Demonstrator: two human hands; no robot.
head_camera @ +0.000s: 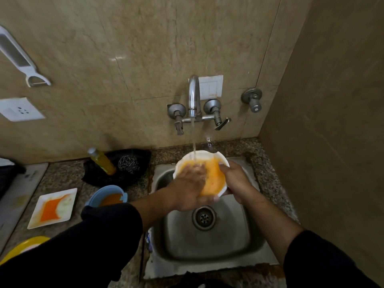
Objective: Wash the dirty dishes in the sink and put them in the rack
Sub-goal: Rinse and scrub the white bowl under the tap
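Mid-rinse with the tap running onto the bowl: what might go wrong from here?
The wet bowl is gripped mainly at its rim by the right hand while the left hand rubs inside; it might slip and hit the sink. The water strikes the tilted bowl, so orange residue may splash onto the counter. The blue bowl sits close beside the left sleeve and could get knocked.
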